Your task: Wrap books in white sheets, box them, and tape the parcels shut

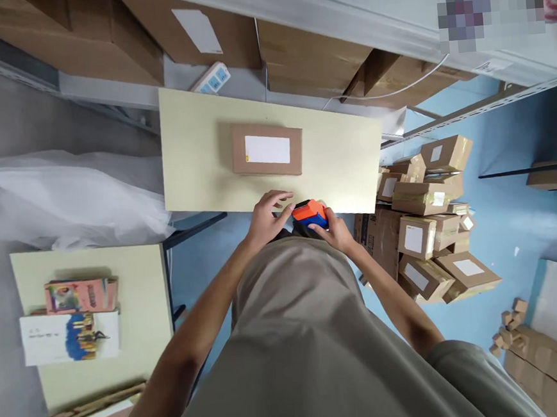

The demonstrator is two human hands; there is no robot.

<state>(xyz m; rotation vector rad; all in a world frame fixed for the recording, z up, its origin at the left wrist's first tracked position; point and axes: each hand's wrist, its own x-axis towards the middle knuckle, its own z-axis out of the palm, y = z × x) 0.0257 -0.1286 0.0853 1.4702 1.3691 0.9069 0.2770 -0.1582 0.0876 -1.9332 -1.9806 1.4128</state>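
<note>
At the near edge of the pale yellow table (337,165), my right hand (337,231) is closed around an orange and blue tape dispenser (311,213). My left hand (266,221) is open, its fingers stretched forward and its thumb close to the dispenser's left end. Whether that thumb touches it, I cannot tell. Just beyond both hands, a closed brown cardboard box (267,149) lies on the table with a white label (268,149) on top. Neither hand is on the box.
A shelf with large cartons (314,54) and a power strip (213,79) runs behind the table. Stacked parcels (420,197) stand on the floor to the right. On the left are white plastic wrapping (65,193) and a side table (144,309) bearing books (71,337).
</note>
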